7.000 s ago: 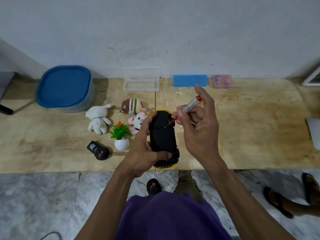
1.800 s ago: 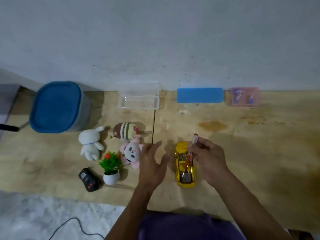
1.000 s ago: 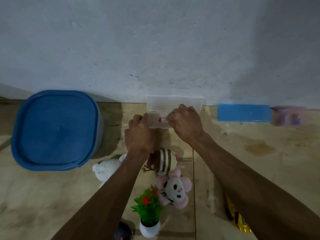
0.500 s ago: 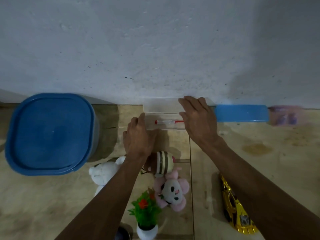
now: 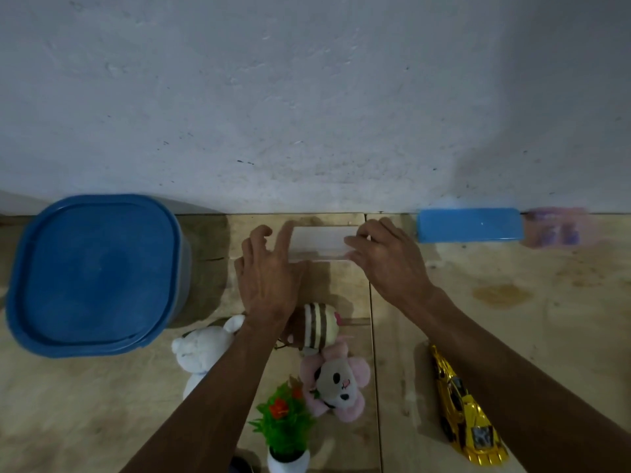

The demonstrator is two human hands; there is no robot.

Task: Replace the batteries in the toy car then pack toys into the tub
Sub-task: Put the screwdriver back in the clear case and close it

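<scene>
Head view, change: half a second ago the clear box (image 5: 319,241) stood open with the screwdriver inside; now I see its lid down.
Left hand (image 5: 268,271): grip open, fingers on the box.
Right hand (image 5: 384,256): grip open, pressing the lid.
Toy car (image 5: 466,409): right of and nearer me than the box.
Tub (image 5: 92,271): left of the box, lid on.
Meaning: I judge battery work finished, packing next.

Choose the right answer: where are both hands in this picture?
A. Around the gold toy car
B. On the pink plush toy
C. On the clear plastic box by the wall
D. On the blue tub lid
C: the left hand and right hand rest at either end of the clear plastic box against the wall.
</scene>
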